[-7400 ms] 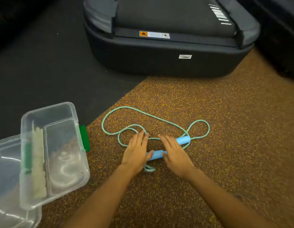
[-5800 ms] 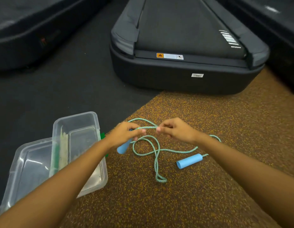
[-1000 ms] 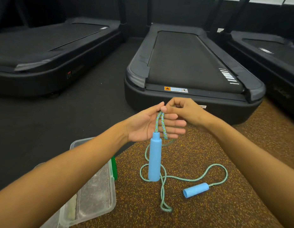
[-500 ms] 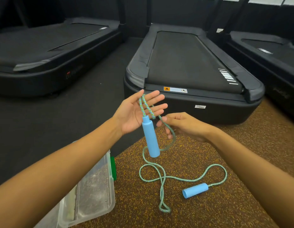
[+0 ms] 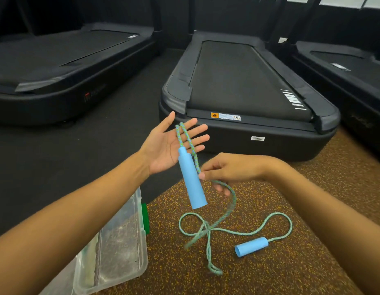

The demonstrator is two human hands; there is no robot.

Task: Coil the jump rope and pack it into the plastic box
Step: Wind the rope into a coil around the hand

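My left hand [image 5: 169,143] is raised palm up with fingers spread, and a loop of the green jump rope [image 5: 185,137] hangs over its fingers. One blue handle [image 5: 192,182] dangles from that loop. My right hand [image 5: 231,169] pinches the rope just below the left hand, beside the hanging handle. The rest of the rope [image 5: 208,231] lies in loose loops on the brown floor, ending at the second blue handle [image 5: 251,246]. The clear plastic box [image 5: 121,241] sits open on the floor at lower left, partly behind my left forearm.
A black treadmill [image 5: 244,81] stands straight ahead, with another treadmill [image 5: 57,67] at left and a third treadmill [image 5: 355,67] at right. The speckled brown mat [image 5: 291,209] meets dark flooring [image 5: 99,145] on the left. A green latch [image 5: 144,218] sticks out from the box.
Over the last second my right hand dropped from the left fingertips down along the rope. My left hand opened wider and rose a little, and the handle swings.
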